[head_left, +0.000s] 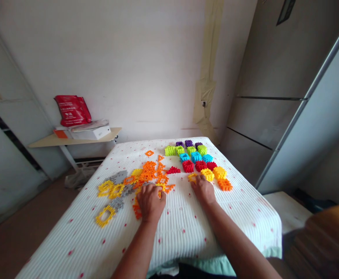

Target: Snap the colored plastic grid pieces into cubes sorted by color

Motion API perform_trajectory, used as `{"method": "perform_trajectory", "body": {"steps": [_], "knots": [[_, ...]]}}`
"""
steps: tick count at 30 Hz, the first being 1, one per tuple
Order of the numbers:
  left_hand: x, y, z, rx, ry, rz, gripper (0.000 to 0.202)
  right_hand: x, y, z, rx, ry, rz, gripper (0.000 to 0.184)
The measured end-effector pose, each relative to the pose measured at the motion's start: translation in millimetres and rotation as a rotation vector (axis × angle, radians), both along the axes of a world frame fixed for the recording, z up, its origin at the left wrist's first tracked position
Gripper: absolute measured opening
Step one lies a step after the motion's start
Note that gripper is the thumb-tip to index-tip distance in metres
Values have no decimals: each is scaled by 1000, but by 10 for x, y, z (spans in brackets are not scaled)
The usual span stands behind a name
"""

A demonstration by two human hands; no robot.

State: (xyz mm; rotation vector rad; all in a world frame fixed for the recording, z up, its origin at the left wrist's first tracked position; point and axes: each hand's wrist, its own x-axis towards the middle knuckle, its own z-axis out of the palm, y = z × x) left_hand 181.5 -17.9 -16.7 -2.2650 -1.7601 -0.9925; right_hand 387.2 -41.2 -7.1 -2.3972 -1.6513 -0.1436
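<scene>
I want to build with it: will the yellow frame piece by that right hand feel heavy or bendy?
The yellow plastic frame is hollow, so it is probably light for its size. It looks like stiff moulded plastic, so it likely won't bend. Lying flat on the ribbed white bedspread, it probably won't roll, though its bumpy edges might catch on the cloth.

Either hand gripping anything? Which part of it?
Right hand touches the edge of a yellow frame block, not lifted. Left hand lies over orange and yellow blocks; any grip there cannot be told.
</scene>
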Motion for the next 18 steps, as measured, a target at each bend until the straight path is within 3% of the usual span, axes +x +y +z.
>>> {"method": "perform_trajectory", "body": {"steps": [4,9,14,18], "knots": [[62,-63,3,-81,118,43,18,-4,-5,6,-5,6,5,22],[63,-58,11,-75,148,48,17,-6,-13,-31,71,10,44,22],[25,-7,-27,34,91,-16,15,-61,-37,-83,207,8,273,21],[23,71,-113,187,-49,-203,17,-93,-71,-110,308,67,484,19]]}}
